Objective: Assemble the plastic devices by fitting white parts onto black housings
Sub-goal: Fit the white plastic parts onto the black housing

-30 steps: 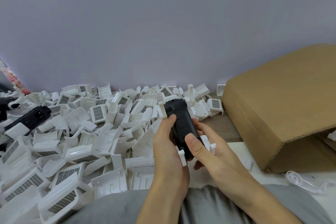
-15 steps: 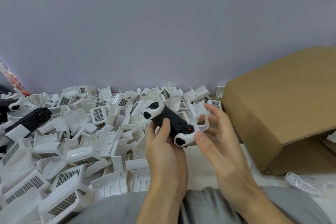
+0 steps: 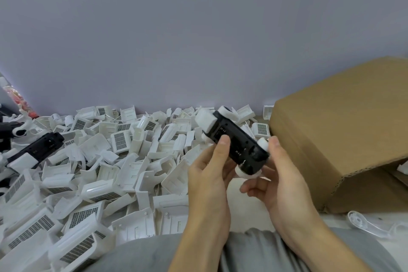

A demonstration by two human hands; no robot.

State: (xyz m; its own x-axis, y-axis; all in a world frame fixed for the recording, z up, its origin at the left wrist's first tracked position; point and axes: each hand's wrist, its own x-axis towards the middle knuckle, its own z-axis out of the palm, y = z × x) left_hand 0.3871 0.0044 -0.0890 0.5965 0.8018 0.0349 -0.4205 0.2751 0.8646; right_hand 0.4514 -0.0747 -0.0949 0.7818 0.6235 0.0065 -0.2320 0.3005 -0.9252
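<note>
Our left hand (image 3: 212,174) and right hand (image 3: 280,181) grip a black housing (image 3: 237,146) already carrying white parts (image 3: 205,120). A heap of loose white pieces (image 3: 88,172) remains.

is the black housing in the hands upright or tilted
Tilted: the black housing slants from upper left down to lower right, gripped by the left hand and right hand.

Black housing (image 3: 237,143) with white ends, white parts pile (image 3: 106,161) with grey grilles, brown cardboard box (image 3: 335,130)
</note>
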